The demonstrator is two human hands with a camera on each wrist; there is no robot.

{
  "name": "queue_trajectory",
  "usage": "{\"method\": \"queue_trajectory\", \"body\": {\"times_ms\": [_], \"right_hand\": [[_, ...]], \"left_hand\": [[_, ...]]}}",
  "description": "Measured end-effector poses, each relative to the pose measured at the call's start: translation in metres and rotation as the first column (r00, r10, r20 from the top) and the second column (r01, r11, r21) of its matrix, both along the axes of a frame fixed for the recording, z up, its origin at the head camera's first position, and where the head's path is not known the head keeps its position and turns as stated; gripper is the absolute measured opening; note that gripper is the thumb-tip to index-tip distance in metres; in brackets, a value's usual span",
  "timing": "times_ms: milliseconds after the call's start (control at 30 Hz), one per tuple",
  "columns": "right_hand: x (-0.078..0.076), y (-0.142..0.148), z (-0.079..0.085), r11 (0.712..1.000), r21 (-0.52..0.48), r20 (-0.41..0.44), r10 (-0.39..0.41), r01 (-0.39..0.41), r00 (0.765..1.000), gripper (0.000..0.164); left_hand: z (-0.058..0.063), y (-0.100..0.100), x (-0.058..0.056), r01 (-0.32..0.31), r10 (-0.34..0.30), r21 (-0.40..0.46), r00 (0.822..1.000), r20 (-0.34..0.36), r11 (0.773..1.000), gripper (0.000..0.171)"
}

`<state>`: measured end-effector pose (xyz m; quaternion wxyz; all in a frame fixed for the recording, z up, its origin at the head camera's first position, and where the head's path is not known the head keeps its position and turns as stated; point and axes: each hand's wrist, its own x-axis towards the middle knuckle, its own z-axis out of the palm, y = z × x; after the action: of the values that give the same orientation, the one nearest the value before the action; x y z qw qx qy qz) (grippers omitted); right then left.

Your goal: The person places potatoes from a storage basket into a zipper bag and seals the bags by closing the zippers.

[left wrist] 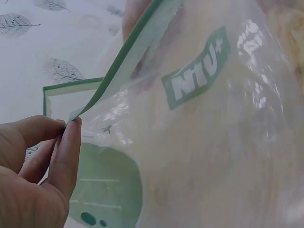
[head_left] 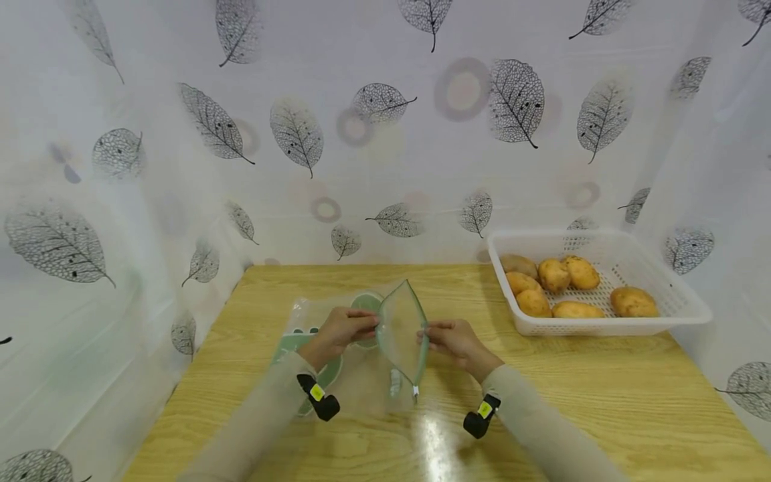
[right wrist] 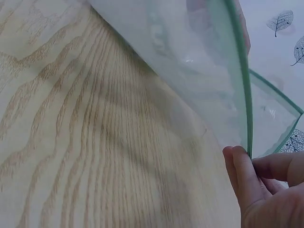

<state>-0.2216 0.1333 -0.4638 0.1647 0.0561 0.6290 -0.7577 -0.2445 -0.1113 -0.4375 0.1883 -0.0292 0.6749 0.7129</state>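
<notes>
A clear zip bag (head_left: 401, 328) with green printing and a green zip edge is held up over the table, its mouth spread apart. My left hand (head_left: 343, 329) pinches one side of the mouth between thumb and fingers; the left wrist view shows the pinched green edge (left wrist: 118, 61) closely. On the opposite side, my right hand (head_left: 460, 343) pinches the other green edge (right wrist: 246, 95). A white slider (head_left: 415, 390) sits at the near end of the zip. The bag's body hangs to the left, partly behind my left hand and forearm.
A white perforated basket (head_left: 614, 327) with several potatoes (head_left: 554, 276) stands at the table's back right. The wooden table (head_left: 542, 402) is backed by a leaf-patterned curtain (head_left: 385, 154), which also hangs at both sides.
</notes>
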Motion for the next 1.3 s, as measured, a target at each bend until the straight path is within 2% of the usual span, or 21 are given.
{"method": "queue_trajectory", "body": {"times_ms": [300, 467, 600, 733, 833, 967, 1100, 1233, 1300], "right_hand": [[-0.002, 0.006, 0.004, 0.999, 0.049, -0.031, -0.02, 0.021, 0.999, 0.033], [-0.004, 0.009, 0.004, 0.996, 0.079, -0.033, -0.038, 0.04, 0.999, 0.033], [-0.004, 0.011, 0.005, 0.992, 0.116, -0.05, -0.042, 0.048, 0.998, 0.031], [-0.005, 0.012, 0.008, 0.987, 0.145, -0.073, -0.055, 0.065, 0.996, 0.029], [-0.004, 0.013, 0.01, 0.985, 0.161, -0.09, -0.052, 0.066, 0.995, 0.029], [-0.004, 0.014, 0.011, 0.988, 0.135, -0.099, -0.065, 0.078, 0.993, 0.029], [-0.001, 0.011, 0.012, 0.993, 0.09, -0.1, -0.071, 0.08, 0.992, 0.031], [0.001, 0.007, 0.015, 0.996, 0.068, -0.108, -0.055, 0.062, 0.993, 0.032], [0.001, 0.006, 0.017, 0.996, 0.063, -0.107, -0.056, 0.063, 0.993, 0.031]], "left_hand": [[0.028, -0.035, 0.001, 0.009, -0.012, -0.075, 0.999, -0.04, 0.997, 0.036], [0.041, -0.05, 0.001, -0.004, -0.013, -0.166, 0.995, -0.103, 0.986, 0.035], [0.056, -0.058, 0.003, -0.015, -0.03, -0.273, 0.986, -0.161, 0.962, 0.03], [0.07, -0.063, 0.003, -0.018, -0.069, -0.378, 0.974, -0.216, 0.926, 0.026], [0.075, -0.064, 0.002, -0.017, -0.09, -0.416, 0.968, -0.235, 0.909, 0.027], [0.071, -0.061, -0.002, -0.021, -0.065, -0.361, 0.972, -0.225, 0.932, 0.028], [0.059, -0.055, -0.005, -0.043, -0.027, -0.318, 0.976, -0.215, 0.947, 0.028], [0.046, -0.048, -0.007, -0.076, -0.007, -0.38, 0.977, -0.211, 0.922, 0.023], [0.04, -0.044, -0.006, -0.069, -0.02, -0.421, 0.979, -0.205, 0.904, 0.022]]}}
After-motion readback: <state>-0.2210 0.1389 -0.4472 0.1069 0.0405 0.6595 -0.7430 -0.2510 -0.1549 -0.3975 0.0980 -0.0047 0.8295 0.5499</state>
